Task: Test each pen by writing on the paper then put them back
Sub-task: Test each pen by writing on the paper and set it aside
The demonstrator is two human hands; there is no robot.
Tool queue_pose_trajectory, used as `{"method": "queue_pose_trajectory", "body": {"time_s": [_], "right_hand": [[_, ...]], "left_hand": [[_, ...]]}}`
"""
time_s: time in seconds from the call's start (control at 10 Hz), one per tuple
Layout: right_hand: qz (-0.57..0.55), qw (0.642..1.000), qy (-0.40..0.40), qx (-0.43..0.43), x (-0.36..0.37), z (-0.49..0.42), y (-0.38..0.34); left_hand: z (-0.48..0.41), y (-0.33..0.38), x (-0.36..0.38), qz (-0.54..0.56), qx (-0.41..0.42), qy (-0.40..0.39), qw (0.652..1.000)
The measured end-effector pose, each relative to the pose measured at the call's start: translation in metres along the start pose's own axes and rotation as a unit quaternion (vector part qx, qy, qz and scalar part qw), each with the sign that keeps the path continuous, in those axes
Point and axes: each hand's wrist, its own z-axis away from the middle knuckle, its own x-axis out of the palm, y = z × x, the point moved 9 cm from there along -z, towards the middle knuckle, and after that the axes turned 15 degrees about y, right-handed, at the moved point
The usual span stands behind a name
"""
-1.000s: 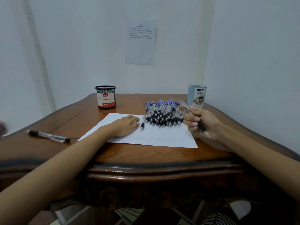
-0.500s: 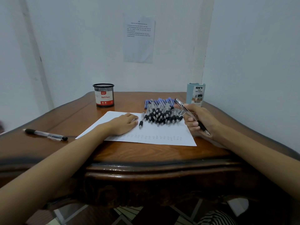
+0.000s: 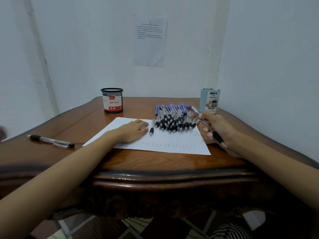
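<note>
While I am watching through the head camera, the left hand (image 3: 133, 131) is lying palm down on the paper (image 3: 164, 142), fingers straight and relaxed, gripping nothing, with the forearm reaching in from the lower left. The right hand (image 3: 215, 126) is hovering at the paper's right edge, its fingers curling round a pen (image 3: 217, 138). That pen is slanting: its black grip and tip are pointing down toward me past the heel of the hand, and its clear barrel is rising toward the far side. The tip seems to be hanging just clear of the table (image 3: 155, 164), though the angle is poor.

The paper is lying flat near the table's front edge and showing one row of small faint marks along its near side. A pile of pens (image 3: 172, 120) is lying across the sheet's far right part, black grips pointing toward me and blue ends toward the wall. One single pen (image 3: 151, 129) is lying just beside the left fingertips, slightly apart from the pile.

A black mesh cup (image 3: 112, 100) labelled "Ball Pens" is standing behind the paper on the left. A pale blue organiser (image 3: 209, 100) is standing just behind the right hand. Another loose pen (image 3: 51, 140) is lying well apart on the table's left side.
</note>
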Motion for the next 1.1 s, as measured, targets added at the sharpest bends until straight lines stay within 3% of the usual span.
{"method": "queue_pose_trajectory", "body": {"time_s": [0.2, 0.4, 0.6, 0.9, 1.1], "right_hand": [[-0.047, 0.996, 0.015, 0.071, -0.003, -0.004, 0.01], [-0.037, 0.996, 0.029, 0.076, -0.002, -0.017, 0.005], [0.103, 0.993, 0.059, 0.024, 0.021, -0.046, -0.011], [0.277, 0.947, 0.147, -0.063, 0.03, -0.096, -0.01], [0.323, 0.922, 0.16, -0.144, 0.037, -0.093, -0.017]], "left_hand": [[0.0, 0.0, 0.0, -0.001, -0.001, -0.001, 1.0], [0.001, 0.002, -0.001, 0.004, 0.0, 0.004, 1.0], [0.001, 0.001, -0.002, 0.006, -0.003, 0.01, 1.0], [0.002, 0.003, -0.003, 0.006, -0.002, 0.007, 1.0], [0.0, 0.002, -0.009, 0.012, -0.002, 0.024, 1.0]]}}
